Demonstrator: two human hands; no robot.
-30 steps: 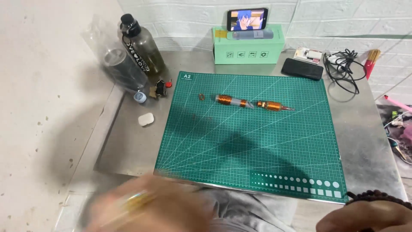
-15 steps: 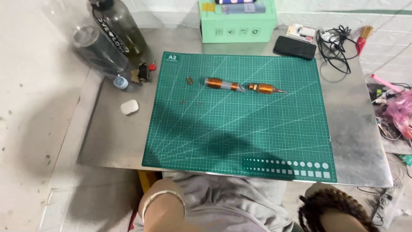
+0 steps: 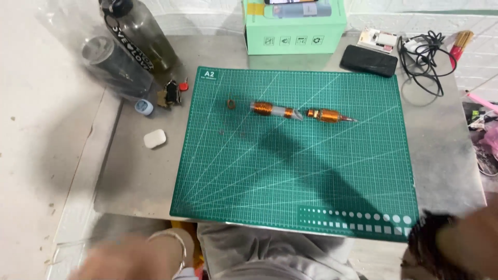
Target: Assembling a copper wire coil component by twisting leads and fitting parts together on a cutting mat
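Lying near the far edge of the green cutting mat [image 3: 290, 171] on the desk [image 3: 441, 150], two copper-wound coil pieces [image 3: 301, 112] are noted, untouched. Both hands are held low at the near edge, left hand [image 3: 122, 256] and right hand [image 3: 461, 249] blurred; finger spread cannot be told. Risk: the round coils might be rolled off by a careless reach.

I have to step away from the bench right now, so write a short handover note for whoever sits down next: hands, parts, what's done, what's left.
Left hand: blurred at the bottom edge, off the table, a bangle on the wrist; grip cannot be told.
Right hand: blurred at the lower right corner, a dark beaded band on the wrist; grip cannot be told.
Parts: two copper-wound pieces lie end to end on the green cutting mat, a small ring to their left.
Done: parts laid out, separate.
Left: neither hand touches them; all handling remains.
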